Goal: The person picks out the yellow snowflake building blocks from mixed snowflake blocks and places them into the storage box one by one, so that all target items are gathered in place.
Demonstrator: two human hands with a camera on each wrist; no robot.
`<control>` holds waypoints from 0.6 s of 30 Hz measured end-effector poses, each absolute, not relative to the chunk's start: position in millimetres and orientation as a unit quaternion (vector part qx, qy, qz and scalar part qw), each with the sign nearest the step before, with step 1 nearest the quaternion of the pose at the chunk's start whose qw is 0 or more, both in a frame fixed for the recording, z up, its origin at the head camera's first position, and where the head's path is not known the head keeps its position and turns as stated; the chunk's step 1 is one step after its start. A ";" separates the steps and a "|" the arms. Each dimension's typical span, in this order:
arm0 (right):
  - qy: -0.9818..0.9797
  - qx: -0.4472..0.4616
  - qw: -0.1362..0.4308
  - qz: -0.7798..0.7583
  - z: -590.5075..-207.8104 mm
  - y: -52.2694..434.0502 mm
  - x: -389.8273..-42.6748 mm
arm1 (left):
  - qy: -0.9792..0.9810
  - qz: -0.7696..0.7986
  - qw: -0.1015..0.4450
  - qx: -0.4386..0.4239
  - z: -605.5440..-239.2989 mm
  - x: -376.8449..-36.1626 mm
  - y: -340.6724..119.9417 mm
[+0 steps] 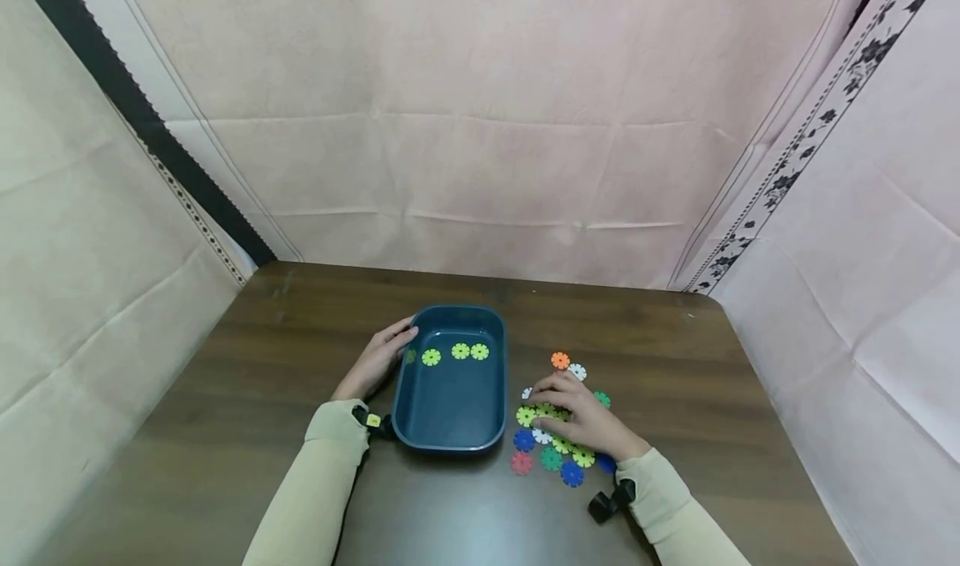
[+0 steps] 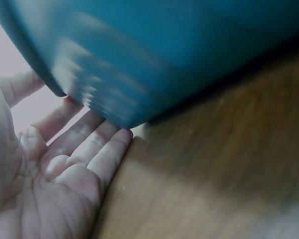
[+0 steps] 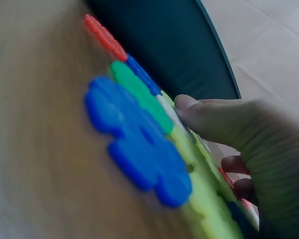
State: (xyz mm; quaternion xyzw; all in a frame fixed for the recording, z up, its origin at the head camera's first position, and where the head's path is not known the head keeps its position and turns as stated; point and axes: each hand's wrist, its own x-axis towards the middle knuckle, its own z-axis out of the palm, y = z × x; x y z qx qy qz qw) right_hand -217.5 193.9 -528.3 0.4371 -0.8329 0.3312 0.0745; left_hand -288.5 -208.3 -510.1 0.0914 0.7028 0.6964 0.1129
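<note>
At the left side of a dark blue tray (image 1: 450, 412) rests my left hand (image 1: 377, 358). Its thumb laps over the rim while the fingers (image 2: 102, 142) lie against the outer wall, as the left wrist view shows. Inside the tray are several yellow-green flower-shaped discs (image 1: 461, 351). To the right, my right hand (image 1: 581, 412) reaches over a spread of similar discs, thumb and fingers apart. The thumb (image 3: 189, 107) comes down at the white and yellow-green discs in the right wrist view; the other fingertips are partly hidden behind the discs.
Around my right hand lie an orange disc (image 1: 560, 360), a red disc (image 1: 521, 463), several blue discs (image 1: 572, 473), and green (image 1: 551, 458) and white ones. The brown wooden table (image 1: 300, 466) meets pale cloth walls (image 1: 487, 174) at the back and sides. Black wrist cameras (image 1: 602, 508) are strapped on both wrists.
</note>
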 end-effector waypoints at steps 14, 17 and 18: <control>-0.839 0.433 0.074 0.322 -527.4 191.7 -212.6 | 0.704 0.695 0.118 0.088 -511.4 -285.2 -206.9; -0.842 0.431 0.085 0.313 -526.6 190.0 -212.6 | 0.703 0.696 0.113 0.094 -511.0 -285.5 -206.4; -0.844 0.430 0.089 0.308 -526.6 189.2 -212.7 | 0.702 0.697 0.111 0.096 -510.9 -285.8 -206.5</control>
